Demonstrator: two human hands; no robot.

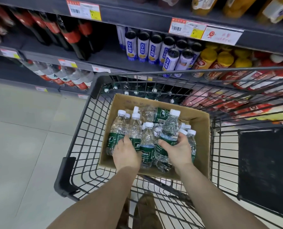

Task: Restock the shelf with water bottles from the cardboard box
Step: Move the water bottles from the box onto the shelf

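An open cardboard box sits inside a black wire shopping cart. It holds several small clear water bottles with white caps and green labels. My left hand grips bottles on the box's left side. My right hand curls round a bottle that stands higher than the others. A middle bottle stands between the two hands. Behind the cart's far wall, the low shelf shows more white-capped bottles through the wire.
Dark shelving runs across the top with red-labelled cola bottles, white-and-blue drink bottles and yellow-capped bottles. Clear bottles with red labels fill the lower left shelf. Pale floor tiles lie left. A black panel stands right.
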